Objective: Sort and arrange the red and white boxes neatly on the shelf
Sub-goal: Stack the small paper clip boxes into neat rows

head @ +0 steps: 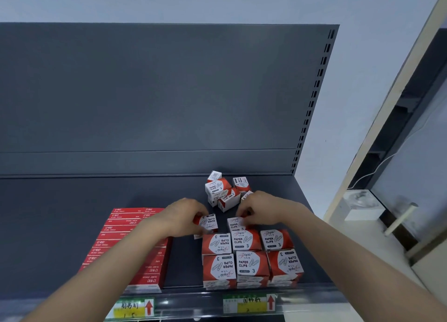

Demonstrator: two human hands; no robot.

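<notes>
Fingers of the left hand [183, 216] are being curled round one small paper clip box [208, 222], and a second paper clip box [235, 223] is being pinched by the right hand [262, 210]. Both are being held just behind the neat rows of paper clip boxes [251, 256] at the front of the shelf [72, 212]. More are being seen in a messy pile [223, 191] near the back, and flat red staple boxes [128, 246] stacked on the left.
</notes>
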